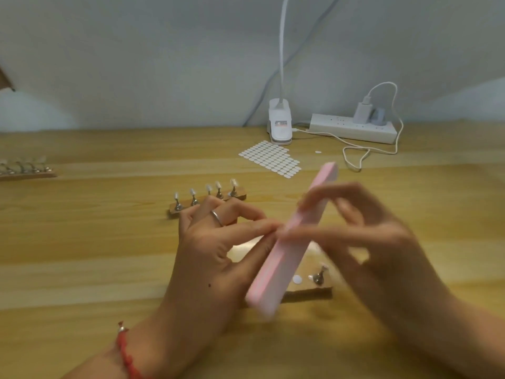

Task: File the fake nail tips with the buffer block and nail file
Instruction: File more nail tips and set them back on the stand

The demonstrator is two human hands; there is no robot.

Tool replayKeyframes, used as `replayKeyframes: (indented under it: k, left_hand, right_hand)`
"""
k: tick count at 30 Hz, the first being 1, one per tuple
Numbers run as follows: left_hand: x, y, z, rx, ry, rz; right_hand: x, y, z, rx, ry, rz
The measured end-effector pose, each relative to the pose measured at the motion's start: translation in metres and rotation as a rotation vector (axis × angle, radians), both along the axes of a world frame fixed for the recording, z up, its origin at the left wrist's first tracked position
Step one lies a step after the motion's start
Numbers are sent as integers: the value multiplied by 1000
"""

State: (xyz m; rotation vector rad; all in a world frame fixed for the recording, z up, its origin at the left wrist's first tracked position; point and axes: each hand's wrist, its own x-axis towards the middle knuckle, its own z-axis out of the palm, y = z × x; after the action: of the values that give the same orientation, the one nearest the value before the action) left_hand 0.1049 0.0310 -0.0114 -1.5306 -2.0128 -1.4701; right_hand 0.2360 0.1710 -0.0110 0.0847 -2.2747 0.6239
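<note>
A long pink buffer block (287, 242) slants across the middle of the view, its near end low and its far end raised. My right hand (369, 242) grips it around the middle; the hand is blurred. My left hand (218, 247), with a ring on one finger, pinches something small, likely a nail tip, against the block's left side; the tip itself is hidden. Behind my left hand a wooden holder (207, 201) carries several white nail tips on metal stands. Under the block lies a second wooden holder (317, 285) with one metal stand showing.
A sheet of white adhesive dots (270, 160) lies further back. A white clip lamp (280, 124) and a power strip (355, 129) with a looped cable (355, 157) stand at the wall. Another nail holder (24, 168) sits at the far left of the wooden table (95, 255).
</note>
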Motion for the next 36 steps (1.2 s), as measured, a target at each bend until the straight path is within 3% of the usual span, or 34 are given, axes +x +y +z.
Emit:
replayKeyframes:
  k: [2, 6, 11, 15, 18, 21, 25, 30, 36]
  left_hand:
    - [2, 0, 0, -4, 7, -6]
    - [1, -2, -1, -6, 29, -3]
    - [4, -3, 1, 71, -139, -26]
    - [5, -4, 1, 36, -164, -79]
    - [5, -6, 1, 2, -220, -122]
    - [3, -7, 2, -8, -420, -202]
    - [0, -7, 3, 4, -586, -268]
    - [-1, -8, 5, -71, -618, -368]
    - [0, -7, 7, -67, -685, -405]
  right_hand:
    - [1, 4, 3, -45, -11, -50]
    - [1, -8, -1, 63, 2, 95]
    - [-3, 52, 13, -138, 51, -200]
    - [4, 61, 17, -180, 61, -224]
    - [6, 50, 17, -43, 83, -189]
    - [8, 31, 17, 231, 151, -98]
    - [8, 19, 14, 443, 181, -9]
    - [3, 27, 27, 427, 207, -72]
    - [1, 8, 19, 407, 149, 73]
